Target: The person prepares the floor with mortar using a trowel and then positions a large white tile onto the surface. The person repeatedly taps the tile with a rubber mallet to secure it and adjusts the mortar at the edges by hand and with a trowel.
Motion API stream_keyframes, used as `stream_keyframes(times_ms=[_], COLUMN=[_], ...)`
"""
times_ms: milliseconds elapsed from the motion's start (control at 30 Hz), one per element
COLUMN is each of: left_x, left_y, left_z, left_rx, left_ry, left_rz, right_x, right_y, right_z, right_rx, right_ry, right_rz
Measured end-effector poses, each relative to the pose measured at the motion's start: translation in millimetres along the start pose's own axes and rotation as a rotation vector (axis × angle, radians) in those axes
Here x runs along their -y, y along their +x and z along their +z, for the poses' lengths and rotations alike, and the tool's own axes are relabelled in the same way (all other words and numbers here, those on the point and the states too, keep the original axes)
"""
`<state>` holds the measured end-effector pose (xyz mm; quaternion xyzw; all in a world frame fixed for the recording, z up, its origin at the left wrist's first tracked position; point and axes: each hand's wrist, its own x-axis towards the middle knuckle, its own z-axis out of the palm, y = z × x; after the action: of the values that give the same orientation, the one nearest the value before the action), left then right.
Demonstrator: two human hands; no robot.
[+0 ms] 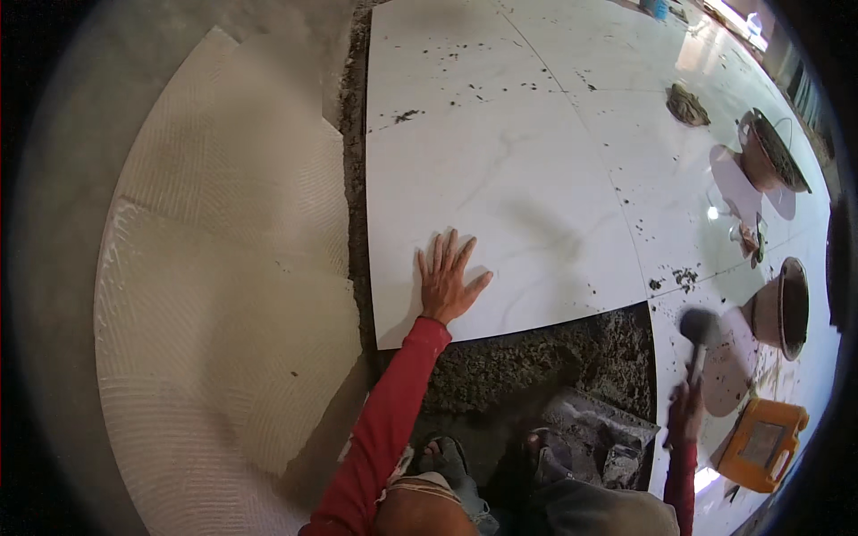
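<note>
My left hand (444, 279) lies flat with spread fingers on a large white tile (500, 196), close to its near left corner. At the right, my right hand (686, 408) is wrapped around the handle of a mallet (700, 327) with a dark, rounded head. The mallet is raised and a little blurred by motion. Dark, rough wet mortar (500, 371) shows along the tile's near edge, between it and my feet. Small dark crumbs of mortar are scattered on the tiled surface.
Ribbed adhesive covers the pale wall (206, 322) on the left. Two mortar buckets (767, 161) (786, 308), a crumpled rag (687, 105) and an orange jerrycan (762, 445) stand or lie on the right-hand tiles. A grey, mortar-smeared block (603, 429) is by my feet.
</note>
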<state>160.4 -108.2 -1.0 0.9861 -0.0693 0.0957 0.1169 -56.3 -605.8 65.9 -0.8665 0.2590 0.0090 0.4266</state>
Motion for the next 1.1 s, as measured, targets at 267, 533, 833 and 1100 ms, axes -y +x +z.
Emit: stream_keyframes(times_ms=[267, 533, 833, 1100], left_x=[15, 12, 31, 53], left_y=[0, 8, 32, 91], left_z=[6, 1, 9, 24], left_rx=[-0.058, -0.029, -0.025, -0.077], left_ry=[-0.011, 0.007, 0.056, 0.079], left_rz=[-0.066, -0.093, -0.101, -0.11], right_x=[208, 246, 277, 316], right_y=[63, 100, 137, 167], right_z=[180, 240, 264, 288], right_rx=[0.236, 0.116, 0.036, 0.13], right_ry=[0.001, -0.15, -0.045, -0.007], right_rz=[-0.522, -0.634, -0.709, -0.624])
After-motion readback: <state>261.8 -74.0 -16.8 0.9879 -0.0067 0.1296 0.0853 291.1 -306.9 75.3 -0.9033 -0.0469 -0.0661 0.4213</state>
